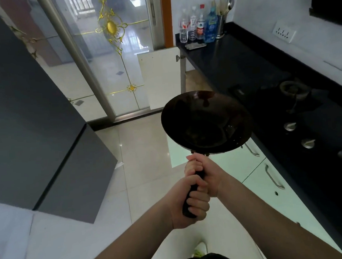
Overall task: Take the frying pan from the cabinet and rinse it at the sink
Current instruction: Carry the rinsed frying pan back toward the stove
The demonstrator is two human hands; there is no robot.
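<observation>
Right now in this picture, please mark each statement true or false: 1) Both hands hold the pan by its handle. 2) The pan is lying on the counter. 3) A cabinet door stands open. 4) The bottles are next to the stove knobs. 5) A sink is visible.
1) True: the left hand and right hand grip the black handle of the frying pan.
2) False: it is held in the air, beside the black counter.
3) True: a white cabinet door is open under the counter's far end.
4) False: the bottles stand at the far end, away from the stove knobs.
5) False: no sink shows.
</observation>
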